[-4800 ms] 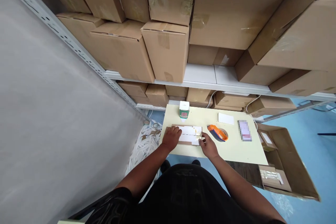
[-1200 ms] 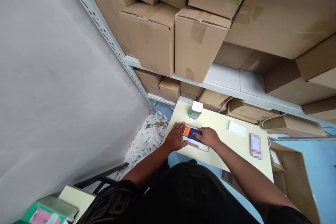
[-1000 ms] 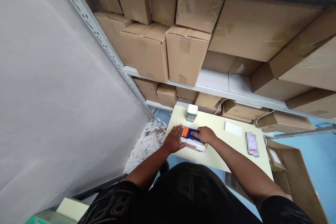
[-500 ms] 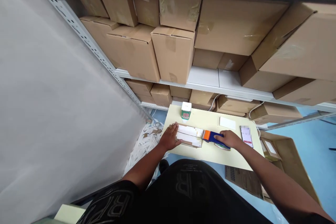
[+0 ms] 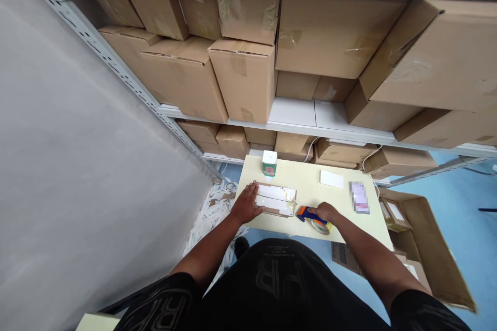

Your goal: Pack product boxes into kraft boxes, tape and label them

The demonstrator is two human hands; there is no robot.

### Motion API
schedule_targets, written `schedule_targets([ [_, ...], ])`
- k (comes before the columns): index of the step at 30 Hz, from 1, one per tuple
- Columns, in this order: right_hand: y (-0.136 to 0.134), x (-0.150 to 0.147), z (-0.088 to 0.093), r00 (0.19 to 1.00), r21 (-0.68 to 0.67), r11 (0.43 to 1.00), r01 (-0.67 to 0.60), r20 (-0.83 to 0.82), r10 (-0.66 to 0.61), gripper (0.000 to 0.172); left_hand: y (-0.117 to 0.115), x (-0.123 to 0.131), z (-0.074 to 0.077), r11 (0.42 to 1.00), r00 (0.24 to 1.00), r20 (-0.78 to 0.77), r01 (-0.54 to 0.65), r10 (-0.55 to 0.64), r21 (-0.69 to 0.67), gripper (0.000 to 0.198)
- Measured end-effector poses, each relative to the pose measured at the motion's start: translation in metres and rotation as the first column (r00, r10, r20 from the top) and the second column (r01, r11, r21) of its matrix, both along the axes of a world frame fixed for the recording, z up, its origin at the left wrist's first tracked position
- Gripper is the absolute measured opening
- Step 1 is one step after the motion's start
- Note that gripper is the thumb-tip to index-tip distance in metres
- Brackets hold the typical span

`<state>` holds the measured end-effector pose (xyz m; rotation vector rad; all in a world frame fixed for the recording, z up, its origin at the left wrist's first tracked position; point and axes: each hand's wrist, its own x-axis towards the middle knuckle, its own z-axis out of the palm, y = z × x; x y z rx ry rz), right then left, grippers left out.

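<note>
A small flat cardboard box [image 5: 275, 206], white on top with a dark seam along its middle, lies on the pale yellow table [image 5: 229, 223]. My left hand [image 5: 247, 204] grips the box's left end, fingers toward the far corner and thumb at the near one. Crumpled clear tape shows at the box's right end. Just right of it, my right hand [image 5: 325, 212] is closed around the handle of a blue and orange tape dispenser [image 5: 312, 215]. The dispenser is tilted and apart from the box, with a tape roll low on it.
A green and white small box [image 5: 269, 163] stands at the table's back left. A white flat object [image 5: 331, 179] and a phone [image 5: 359, 197] lie on the right side. Shelves behind hold several cartons [image 5: 241, 80]. An open carton [image 5: 435, 248] and shredded paper [image 5: 205, 212] flank the table.
My right hand has drawn the tape dispenser off the box's right end, toward me, and turned it. My left hand stays on the box. The view has shifted slightly.
</note>
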<state>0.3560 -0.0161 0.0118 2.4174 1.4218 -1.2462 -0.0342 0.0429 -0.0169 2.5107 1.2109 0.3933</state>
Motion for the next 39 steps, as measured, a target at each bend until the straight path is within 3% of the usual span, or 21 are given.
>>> schedule_targets([
  [4,-0.031,-0.004,-0.015,0.990,0.062,0.992,0.114,0.074,-0.118,0.060,0.002,-0.004,-0.002,0.996,0.997,0.080,0.025,-0.019,-0.080,0.098],
  [7,-0.046,-0.004,-0.021,0.974,0.124,0.983,0.133,0.168,-0.152,0.052,-0.002,-0.003,-0.004,0.986,0.984,0.176,0.010,0.020,-0.168,0.100],
  [10,-0.046,-0.004,-0.030,0.953,0.152,0.988,0.019,0.298,-0.064,0.043,-0.008,0.001,-0.007,0.959,0.939,0.283,-0.120,0.194,-0.258,0.091],
  [13,-0.042,-0.004,-0.040,0.911,0.108,0.991,-0.085,0.411,0.033,0.037,-0.012,0.006,-0.007,0.891,0.861,0.310,-0.290,0.402,-0.351,0.069],
  [15,-0.043,-0.006,-0.044,0.892,0.128,0.988,-0.084,0.453,0.017,0.033,-0.011,0.006,-0.006,0.846,0.838,0.263,-0.362,0.479,-0.391,0.059],
  [17,-0.047,-0.012,-0.043,0.884,0.247,0.966,-0.069,0.464,-0.056,0.035,-0.010,0.005,-0.003,0.821,0.839,0.203,-0.395,0.505,-0.412,0.052],
  [19,-0.050,-0.024,-0.039,0.933,0.395,0.919,-0.005,0.333,-0.138,0.040,-0.011,0.004,0.000,0.811,0.842,0.186,-0.392,0.506,-0.434,0.049],
  [21,-0.049,-0.044,-0.033,0.979,0.414,0.890,0.190,-0.014,-0.202,0.044,-0.016,0.004,0.002,0.809,0.839,0.222,-0.355,0.497,-0.469,0.048],
  [23,-0.043,-0.067,-0.026,0.860,0.220,0.877,0.428,-0.396,-0.321,0.055,-0.026,0.004,0.005,0.804,0.821,0.277,-0.319,0.499,-0.502,0.048],
  [25,-0.037,-0.084,-0.020,0.688,0.034,0.820,0.571,-0.565,-0.456,0.061,-0.041,0.003,0.009,0.792,0.789,0.329,-0.299,0.519,-0.532,0.048],
  [26,-0.035,-0.090,-0.017,0.638,0.008,0.790,0.613,-0.595,-0.489,0.060,-0.049,0.001,0.011,0.784,0.768,0.355,-0.290,0.533,-0.549,0.049],
  [28,-0.037,-0.092,-0.011,0.616,0.058,0.768,0.638,-0.636,-0.464,0.050,-0.065,-0.004,0.014,0.772,0.731,0.415,-0.237,0.541,-0.589,0.053],
  [33,-0.058,-0.085,-0.008,0.702,0.243,0.788,0.565,-0.643,-0.305,0.037,-0.086,-0.014,0.007,0.766,0.692,0.559,0.012,0.458,-0.643,0.055],
  [35,-0.064,-0.090,-0.011,0.752,0.239,0.816,0.527,-0.577,-0.317,0.036,-0.084,-0.011,-0.001,0.720,0.721,0.473,-0.052,0.507,-0.692,0.044],
  [39,-0.062,-0.098,-0.020,0.820,0.185,0.865,0.467,-0.458,-0.344,0.035,-0.065,-0.003,-0.011,0.593,0.800,0.095,-0.353,0.593,-0.723,0.035],
])
